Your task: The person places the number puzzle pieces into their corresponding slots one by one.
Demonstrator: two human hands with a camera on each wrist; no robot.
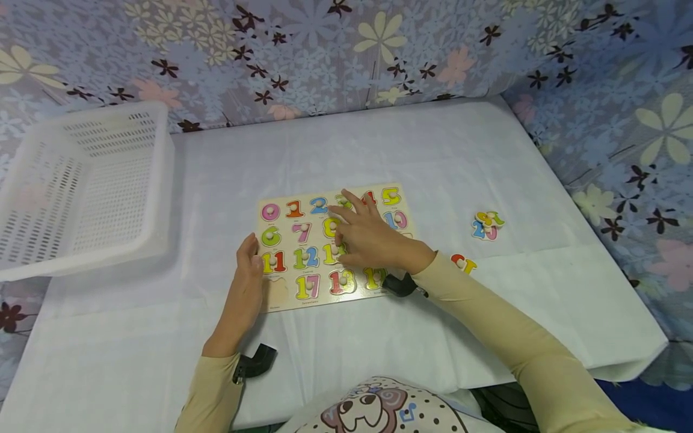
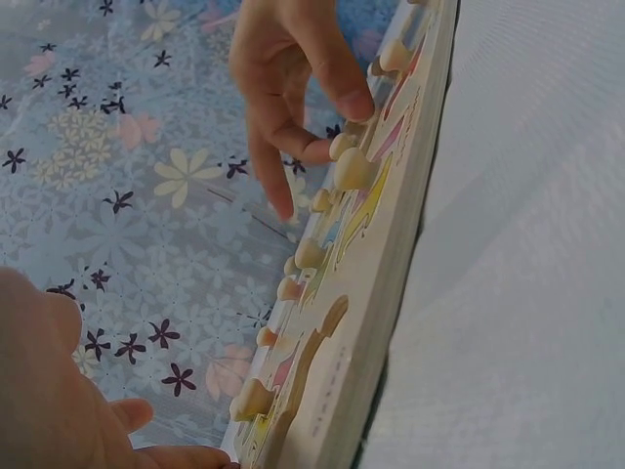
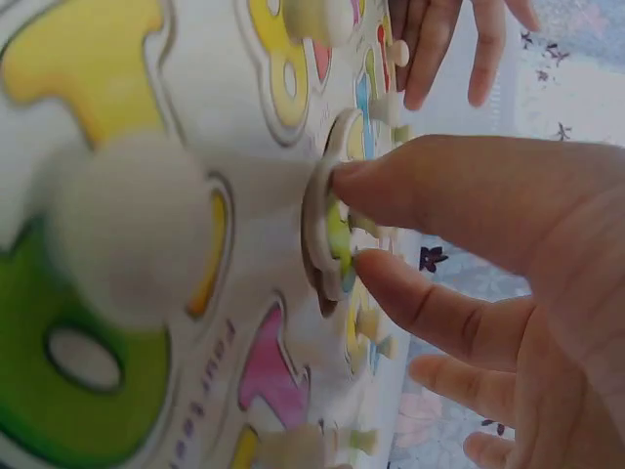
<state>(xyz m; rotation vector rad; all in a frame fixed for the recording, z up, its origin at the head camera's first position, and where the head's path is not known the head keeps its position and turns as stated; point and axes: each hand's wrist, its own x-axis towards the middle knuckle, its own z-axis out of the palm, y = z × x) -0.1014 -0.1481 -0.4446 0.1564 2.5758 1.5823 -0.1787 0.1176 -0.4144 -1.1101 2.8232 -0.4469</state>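
Note:
A wooden number puzzle board point(image 1: 287, 305) lies on the table, most slots filled with colourful knobbed numbers. My right hand point(image 1: 368, 233) reaches over its middle. In the right wrist view, its thumb and index finger pinch a number piece point(image 3: 337, 230) that sits tilted, partly raised from its slot; its digits are mostly hidden. My left hand point(image 1: 249, 288) rests against the board's left edge, fingers fairly straight. Beside it, the bottom-left slot point(image 1: 277, 291) shows bare wood. The left wrist view shows the left hand point(image 2: 59, 391) low at the edge and knobs standing up.
Several loose number pieces point(image 1: 487, 225) lie piled on the white table point(image 1: 433, 150) to the right. More red and yellow pieces point(image 1: 463, 263) lie closer, beside the right forearm. A white perforated basket point(image 1: 157, 198) stands at the left. Flowered cloth point(image 1: 325, 60) hangs behind.

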